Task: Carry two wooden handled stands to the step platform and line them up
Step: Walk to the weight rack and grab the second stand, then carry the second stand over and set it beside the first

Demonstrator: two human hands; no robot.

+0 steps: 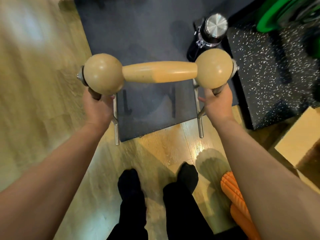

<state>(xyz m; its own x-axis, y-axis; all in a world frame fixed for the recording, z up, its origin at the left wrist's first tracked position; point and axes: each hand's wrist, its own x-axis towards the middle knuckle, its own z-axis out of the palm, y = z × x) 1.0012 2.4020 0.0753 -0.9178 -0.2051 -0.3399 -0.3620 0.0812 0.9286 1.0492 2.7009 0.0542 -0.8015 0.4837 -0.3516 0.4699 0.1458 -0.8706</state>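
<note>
Both hands grip the metal frame of a wooden handled stand [160, 71], one at each end: the left hand [97, 108] has its fingers curled round the upright just under the left wooden ball, and the right hand [217, 101] wraps the upright just under the right ball, with one finger stretched toward the middle. Nearest, below the stand, two feet in black socks [157, 181] stand on a pale wood floor [27, 94], and an orange ribbed foam roller [237, 200] lies to the lower right of the stand, beside the right forearm. The stand itself has a smooth, tan wooden bar, thicker in the middle, running between two large round wooden balls, each capped by a metal bolt on its outer side. Grey metal legs hang down from below the balls, so the wooden part sits just above both hands and the legs reach past the wrists. Under the stand and beyond it lies a dark blue-grey mat [138, 28]. Right of the stand sits a black speckled step platform [266, 78], and beyond the right ball stands a black bottle with a shiny metal lid [210, 33].
</note>
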